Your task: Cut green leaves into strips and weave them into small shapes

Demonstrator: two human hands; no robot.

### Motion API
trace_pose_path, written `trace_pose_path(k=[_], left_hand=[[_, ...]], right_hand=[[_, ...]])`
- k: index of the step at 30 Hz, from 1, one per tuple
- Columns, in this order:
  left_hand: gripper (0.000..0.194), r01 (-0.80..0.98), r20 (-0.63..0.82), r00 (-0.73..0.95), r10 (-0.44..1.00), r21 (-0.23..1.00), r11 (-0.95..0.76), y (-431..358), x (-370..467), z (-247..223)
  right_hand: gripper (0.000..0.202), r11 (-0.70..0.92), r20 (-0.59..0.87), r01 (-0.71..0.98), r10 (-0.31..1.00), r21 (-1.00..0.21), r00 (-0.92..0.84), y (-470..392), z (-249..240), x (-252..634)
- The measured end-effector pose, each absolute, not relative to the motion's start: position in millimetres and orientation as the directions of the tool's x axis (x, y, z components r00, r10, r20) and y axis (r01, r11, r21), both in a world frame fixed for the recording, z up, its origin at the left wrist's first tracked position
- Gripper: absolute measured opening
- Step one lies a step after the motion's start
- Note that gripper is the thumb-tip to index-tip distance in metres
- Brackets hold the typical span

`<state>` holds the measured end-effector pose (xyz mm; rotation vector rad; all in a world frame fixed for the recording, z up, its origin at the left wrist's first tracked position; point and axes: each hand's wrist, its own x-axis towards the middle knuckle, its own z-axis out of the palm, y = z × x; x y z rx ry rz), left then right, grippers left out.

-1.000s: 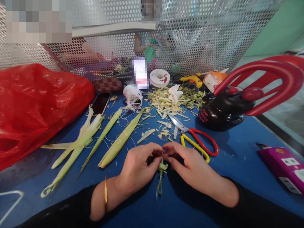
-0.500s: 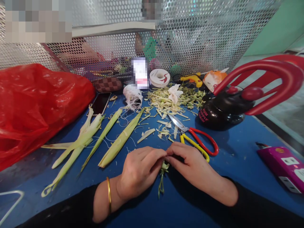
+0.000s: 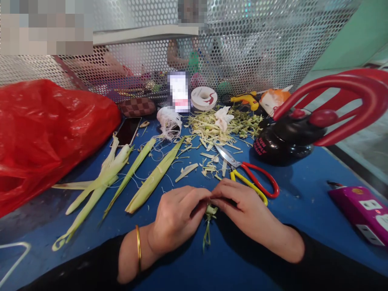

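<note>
- Black, glossy, rounded vessel with red handles [image 3: 283, 139]: pink capital lettering [image 3: 260, 146] stacked in three lines on its side; the top line reads "FUN", the middle one appears to be "SUPPLY", and the lowest ends in "AIN", its start hard to make out.
- White, round, flat-sided spool [image 3: 197, 97]: a dark red curved emblem [image 3: 209, 98] on its face; the small print beside it is too blurred to read.
- Purple, box-shaped power socket block with white outlet panels [image 3: 345, 201]: a round, gold-coloured mark [image 3: 357, 190] on top, too small to decipher.
- Upright, brightly lit, rectangular screen [image 3: 178, 89]: pixelated, its contents unreadable.
</note>
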<state>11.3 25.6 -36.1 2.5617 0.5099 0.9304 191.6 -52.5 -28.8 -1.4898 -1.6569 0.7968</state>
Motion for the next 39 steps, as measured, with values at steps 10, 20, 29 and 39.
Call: trace_pose_path(k=[10,20,29,39], left_hand=[[0.012,0.145,0.542,0.734,0.41,0.465,-0.873,27.6,13.0,-28.8],[0.016,0.08,0.482,0.81,0.333,0.471,-0.878,26.3,10.1,-29.2],[0.017,0.109,0.42,0.844,0.334,0.476,-0.873,28.6,13.4,-27.1],[0.017,0.259,0.152,0.678,0.72,0.867,-0.426,31.0,18.2,-34.6]], right_hand=[[0.017,0.142,0.176,0.617,0.984,-0.774,-0.005,-53.4,-25.8,193.6],[0.017,0.087,0.177,0.676,0.982,-0.732,0.065,-52.3,-26.0,196.1],[0.018,0.087,0.198,0.687,0.977,-0.722,0.084,-51.4,-29.6,193.8],[0.012,-0.068,-0.054,0.265,0.997,-0.962,0.06,-50.9,-27.7,188.0]])
